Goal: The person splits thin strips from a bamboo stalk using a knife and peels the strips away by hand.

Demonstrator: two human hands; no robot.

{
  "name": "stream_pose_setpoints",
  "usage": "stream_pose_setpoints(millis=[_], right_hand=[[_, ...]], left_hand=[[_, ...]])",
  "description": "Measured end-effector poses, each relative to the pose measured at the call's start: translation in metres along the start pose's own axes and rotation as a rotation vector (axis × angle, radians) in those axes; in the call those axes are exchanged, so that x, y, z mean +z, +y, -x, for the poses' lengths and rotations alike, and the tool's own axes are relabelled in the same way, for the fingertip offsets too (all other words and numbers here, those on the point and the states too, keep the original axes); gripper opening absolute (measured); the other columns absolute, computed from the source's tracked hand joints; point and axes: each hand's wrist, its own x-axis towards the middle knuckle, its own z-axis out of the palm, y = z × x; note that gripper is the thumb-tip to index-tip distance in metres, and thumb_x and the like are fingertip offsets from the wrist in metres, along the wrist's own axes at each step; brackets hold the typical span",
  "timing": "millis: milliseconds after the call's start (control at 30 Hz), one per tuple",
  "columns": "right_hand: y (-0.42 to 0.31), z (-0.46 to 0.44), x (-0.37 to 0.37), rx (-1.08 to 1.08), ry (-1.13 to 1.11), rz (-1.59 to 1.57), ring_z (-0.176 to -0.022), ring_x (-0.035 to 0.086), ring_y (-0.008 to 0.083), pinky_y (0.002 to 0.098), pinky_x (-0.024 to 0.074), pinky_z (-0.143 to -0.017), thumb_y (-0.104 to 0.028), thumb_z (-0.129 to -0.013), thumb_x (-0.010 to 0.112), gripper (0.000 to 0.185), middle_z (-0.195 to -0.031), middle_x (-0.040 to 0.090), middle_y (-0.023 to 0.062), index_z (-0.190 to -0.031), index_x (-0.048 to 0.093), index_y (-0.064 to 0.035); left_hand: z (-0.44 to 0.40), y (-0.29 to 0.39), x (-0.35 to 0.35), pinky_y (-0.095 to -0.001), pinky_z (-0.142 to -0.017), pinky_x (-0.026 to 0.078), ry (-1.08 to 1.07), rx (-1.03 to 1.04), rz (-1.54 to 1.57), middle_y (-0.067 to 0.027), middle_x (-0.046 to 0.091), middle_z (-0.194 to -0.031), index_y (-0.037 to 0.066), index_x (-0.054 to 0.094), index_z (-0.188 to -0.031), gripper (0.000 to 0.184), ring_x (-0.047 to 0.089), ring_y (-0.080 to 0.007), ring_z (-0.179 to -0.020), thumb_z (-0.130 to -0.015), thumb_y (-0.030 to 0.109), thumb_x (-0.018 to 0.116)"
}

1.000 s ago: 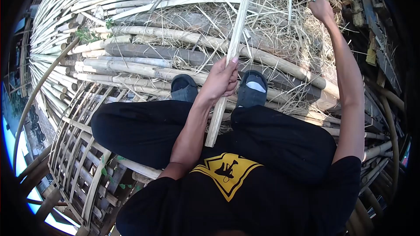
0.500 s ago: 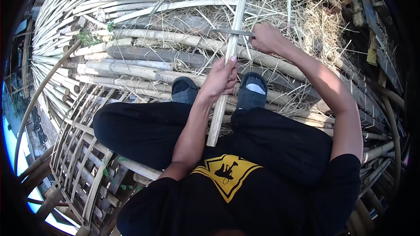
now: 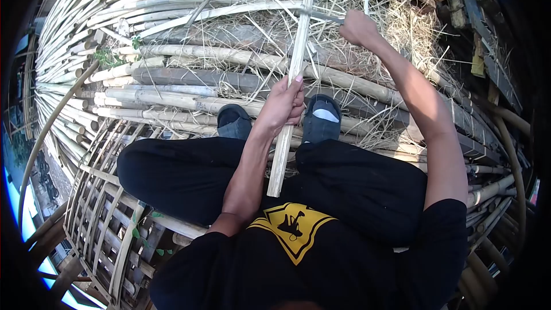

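My left hand point(image 3: 281, 105) is closed around the middle of a pale split bamboo strip point(image 3: 298, 51). The strip slants from near my lap up and away, past my shoes. Further out, my right hand point(image 3: 359, 27) grips a knife by its handle, which the fingers hide. The knife's blade point(image 3: 325, 17) points left and lies across the strip close to its far end; whether it bites into the bamboo I cannot tell. Thin shavings point(image 3: 270, 37) lie scattered beneath both hands.
Long bamboo poles point(image 3: 195, 51) cover the ground ahead, fanning out at the left. A woven bamboo lattice point(image 3: 109, 218) stands at my lower left. Straw-like shavings point(image 3: 410, 34) are heaped at the right. My shoes point(image 3: 321, 123) rest on the poles.
My right hand and the knife have moved outward along the strip, toward its far end. My left hand keeps its grip on the strip. The whole view has shifted slightly.
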Motion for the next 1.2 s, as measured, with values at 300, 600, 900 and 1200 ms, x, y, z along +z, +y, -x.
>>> stream_pose_setpoints(millis=[300, 600, 900, 1200], right_hand=[[0.114, -0.010, -0.023, 0.373, 0.232, -0.403, -0.073, 0.066, 0.0381, 0.0433, 0.0514, -0.070, -0.026, -0.078, 0.053, 0.037, -0.079, 0.066, 0.0266, -0.082, 0.066, 0.0088], [-0.060, 0.036, -0.005, -0.283, -0.167, -0.219, -0.080, 0.066, 0.0415, 0.0457, 0.0534, -0.076, -0.019, -0.073, 0.056, 0.031, -0.079, 0.065, 0.0292, -0.076, 0.064, 0.0107], [-0.032, 0.006, 0.011, -0.195, -0.112, -0.074, -0.078, 0.067, 0.0397, 0.0457, 0.0554, -0.071, -0.016, -0.069, 0.055, 0.028, -0.077, 0.066, 0.0268, -0.076, 0.064, 0.0092], [0.069, -0.037, -0.020, 0.338, 0.178, -0.241, -0.072, 0.068, 0.0332, 0.0414, 0.0538, -0.067, -0.022, -0.078, 0.052, 0.030, -0.080, 0.069, 0.0204, -0.082, 0.067, 0.0031]], left_hand=[[0.013, 0.000, -0.010, -0.0194, -0.032, 0.019, -0.057, -0.023, 0.014, 0.0058, 0.029, -0.055, 0.011, 0.043, -0.089, 0.025, 0.024, -0.0021, -0.037, -0.101, 0.033, 0.045], [0.000, 0.000, -0.014, -0.0198, -0.032, 0.019, -0.004, 0.031, -0.024, 0.0059, 0.029, -0.055, 0.012, 0.042, -0.089, 0.025, 0.025, -0.0027, -0.037, -0.101, 0.034, 0.046], [0.003, -0.004, -0.005, -0.0201, -0.033, 0.017, 0.035, 0.019, -0.013, 0.0065, 0.029, -0.056, 0.013, 0.040, -0.087, 0.026, 0.023, -0.0022, -0.038, -0.101, 0.034, 0.045], [0.025, 0.001, 0.000, -0.0197, -0.032, 0.018, -0.052, -0.013, 0.002, 0.0066, 0.028, -0.056, 0.012, 0.041, -0.086, 0.027, 0.022, -0.0020, -0.038, -0.101, 0.035, 0.045]])
